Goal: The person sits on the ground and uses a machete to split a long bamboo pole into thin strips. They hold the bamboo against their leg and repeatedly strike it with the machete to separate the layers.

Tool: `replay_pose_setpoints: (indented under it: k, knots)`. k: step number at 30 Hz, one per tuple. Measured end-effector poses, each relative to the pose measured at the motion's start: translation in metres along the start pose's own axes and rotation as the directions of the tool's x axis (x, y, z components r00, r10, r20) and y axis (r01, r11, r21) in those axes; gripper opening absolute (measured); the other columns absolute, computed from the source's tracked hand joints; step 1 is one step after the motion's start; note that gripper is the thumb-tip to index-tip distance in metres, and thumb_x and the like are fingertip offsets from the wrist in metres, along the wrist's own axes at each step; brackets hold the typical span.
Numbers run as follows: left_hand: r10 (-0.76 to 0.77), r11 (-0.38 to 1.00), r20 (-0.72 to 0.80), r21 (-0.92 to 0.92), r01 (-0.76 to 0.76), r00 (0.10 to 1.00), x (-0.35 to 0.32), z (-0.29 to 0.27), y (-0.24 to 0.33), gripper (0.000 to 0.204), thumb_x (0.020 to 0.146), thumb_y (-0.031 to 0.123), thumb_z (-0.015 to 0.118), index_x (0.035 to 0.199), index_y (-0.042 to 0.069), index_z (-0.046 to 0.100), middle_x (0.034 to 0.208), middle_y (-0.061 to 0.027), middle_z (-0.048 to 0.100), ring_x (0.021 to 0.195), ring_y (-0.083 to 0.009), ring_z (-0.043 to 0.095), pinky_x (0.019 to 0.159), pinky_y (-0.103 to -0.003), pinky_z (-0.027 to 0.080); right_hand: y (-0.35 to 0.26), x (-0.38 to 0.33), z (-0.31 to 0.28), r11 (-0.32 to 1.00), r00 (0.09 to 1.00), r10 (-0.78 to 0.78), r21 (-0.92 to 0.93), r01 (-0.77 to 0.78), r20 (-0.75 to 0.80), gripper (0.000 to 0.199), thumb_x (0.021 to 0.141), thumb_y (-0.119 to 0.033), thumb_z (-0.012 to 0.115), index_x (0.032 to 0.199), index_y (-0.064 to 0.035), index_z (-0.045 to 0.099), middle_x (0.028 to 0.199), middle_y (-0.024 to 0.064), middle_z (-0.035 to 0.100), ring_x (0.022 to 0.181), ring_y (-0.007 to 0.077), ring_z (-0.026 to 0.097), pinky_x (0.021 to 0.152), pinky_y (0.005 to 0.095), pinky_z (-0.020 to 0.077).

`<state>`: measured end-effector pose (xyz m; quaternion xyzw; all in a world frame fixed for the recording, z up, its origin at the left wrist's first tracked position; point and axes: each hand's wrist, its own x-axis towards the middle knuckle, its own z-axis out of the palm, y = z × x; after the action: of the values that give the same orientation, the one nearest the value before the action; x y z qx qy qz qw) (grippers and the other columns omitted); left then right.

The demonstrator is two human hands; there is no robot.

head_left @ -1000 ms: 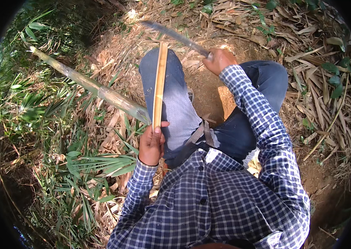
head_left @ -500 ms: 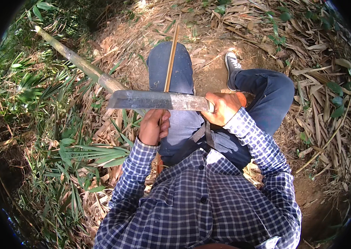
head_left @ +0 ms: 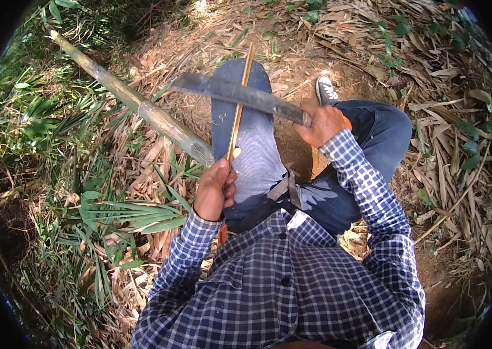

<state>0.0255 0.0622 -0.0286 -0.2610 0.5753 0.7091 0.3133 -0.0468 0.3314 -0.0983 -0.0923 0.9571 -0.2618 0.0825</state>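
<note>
My left hand (head_left: 217, 185) pinches the near end of a thin tan bamboo strip (head_left: 238, 120), which points away from me over my raised knee. A machete (head_left: 240, 95) with a broad grey blade lies across the strip above the knee, its tip to the left. My right hand (head_left: 320, 124) is wrapped round the machete's handle, whose orange end (head_left: 347, 123) shows past the fist. Some blur softens the blade, and I cannot tell whether its edge touches the strip.
A thick green bamboo pole (head_left: 161, 121) slants from the far left to beside my knee. Green bamboo leaves (head_left: 141, 216) grow on the left. Dry leaf litter (head_left: 443, 99) covers the ground on the right. My shoe (head_left: 326, 90) rests on bare soil.
The machete has moved away from me along the strip, and its blade now tilts with the tip farther out. My right hand moved forward with it; my left hand stays nearly in place.
</note>
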Motion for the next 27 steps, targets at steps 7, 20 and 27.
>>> replay_pose_setpoints:
  k: [7,20,27]
  knots:
    - [-0.021,0.999,0.0,0.042,0.021,1.0,-0.011,-0.008,-0.002,0.043,0.106,0.034,0.038,0.141,0.011,0.048,0.074,0.0054,0.038,0.052,-0.0021,0.031,0.042,-0.018,0.024,0.008,-0.001,0.011,0.991,0.99,-0.134,0.022,0.135,-0.039,0.034,0.074,-0.034,0.07,0.098,-0.011,0.07,0.064,0.0167,0.066,0.063,0.037,0.067,0.061,0.048,0.0542]
    - [-0.02,1.0,-0.007,0.022,0.021,1.0,-0.026,-0.002,-0.006,0.047,0.106,0.035,0.038,0.145,0.009,0.042,0.072,0.0059,0.038,0.052,-0.0027,0.029,0.042,-0.018,0.024,0.005,0.033,0.009,0.992,0.991,0.12,0.05,-0.118,-0.05,0.033,0.075,-0.031,0.068,0.102,-0.0106,0.07,0.063,0.0173,0.065,0.062,0.0358,0.067,0.064,0.0466,0.0549]
    - [-0.016,0.999,0.019,0.03,0.015,1.0,-0.026,-0.006,-0.011,0.051,0.105,0.037,0.039,0.146,0.008,0.039,0.072,0.006,0.038,0.05,-0.0025,0.03,0.041,-0.018,0.024,0.021,0.038,0.015,0.971,0.973,0.22,0.083,-0.226,0.072,0.04,0.079,-0.037,0.066,0.11,-0.011,0.069,0.077,0.0172,0.07,0.072,0.0347,0.069,0.075,0.048,0.0553]
